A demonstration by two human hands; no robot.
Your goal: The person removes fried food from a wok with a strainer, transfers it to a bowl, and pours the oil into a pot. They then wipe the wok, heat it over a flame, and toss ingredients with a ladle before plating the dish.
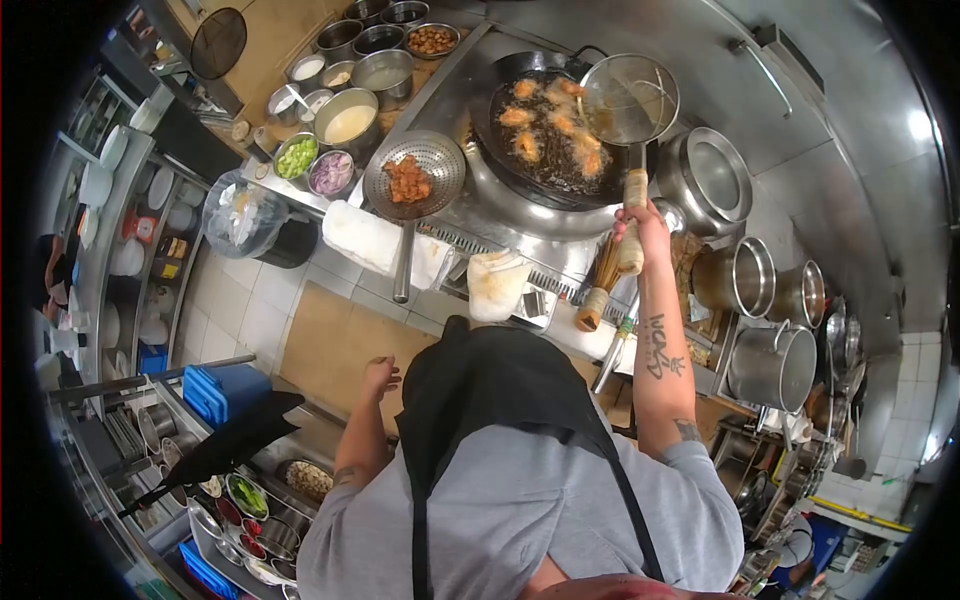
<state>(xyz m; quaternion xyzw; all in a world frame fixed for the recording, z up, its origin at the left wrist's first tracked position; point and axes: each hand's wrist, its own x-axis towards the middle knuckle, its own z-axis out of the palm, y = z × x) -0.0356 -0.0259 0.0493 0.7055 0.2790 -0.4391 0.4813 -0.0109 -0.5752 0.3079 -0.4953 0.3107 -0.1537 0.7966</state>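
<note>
My right hand (pixel 648 228) is wrapped round the handle of a wire mesh strainer (pixel 628 100), whose round head hangs over the right part of a black wok (pixel 500 75). In the wok's bubbling oil float several golden fried pieces (pixel 522 118); the strainer's rim overlaps some of them in my view. My left hand (pixel 380 376) hangs low beside my apron, fingers loosely curled and partly hidden, apart from any object. Left of the wok rests a perforated ladle (pixel 416 160) with browned fried pieces (pixel 408 180) on it, its handle pointing toward me.
Bowls of chopped green vegetable (pixel 296 158), chopped purple onion (pixel 331 174) and pale batter (pixel 350 122) stand at the left. Folded white towels (pixel 375 240) lie along the front edge. A bamboo brush (pixel 600 290) and steel pots (pixel 735 275) are at the right. A bagged bin (pixel 240 215) stands lower left.
</note>
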